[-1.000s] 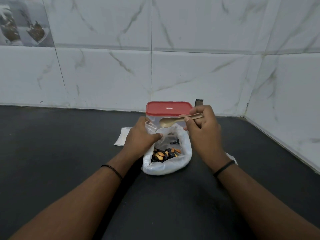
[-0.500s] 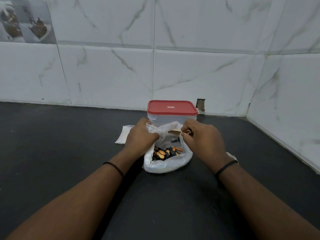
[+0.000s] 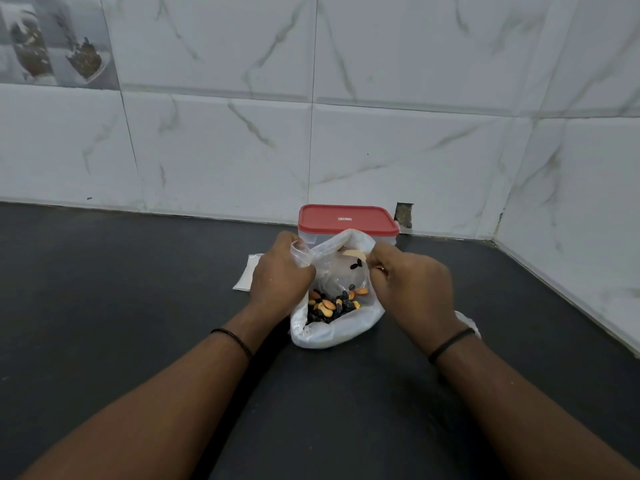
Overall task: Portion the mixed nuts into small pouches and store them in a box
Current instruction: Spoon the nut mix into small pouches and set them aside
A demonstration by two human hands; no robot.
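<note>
head view: my left hand (image 3: 280, 278) pinches small clear pouch (image 3: 302, 253) at bag's left rim. my right hand (image 3: 412, 282) curled around spoon (image 3: 353, 253), bowl tipped over open bag (image 3: 337, 327). mixed nuts (image 3: 332, 304) heaped in bag bottom, mid bench (image 3: 121, 289). box (image 3: 347, 225), red lid on, just behind bag against wall. flat pouches (image 3: 246, 277) left of my left hand. bench open left and front; corner wall near on right.

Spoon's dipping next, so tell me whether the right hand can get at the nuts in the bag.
Probably yes: the bag is held open, the left hand pinches a small pouch beside its rim, and nothing covers the nuts below the right hand.
</note>
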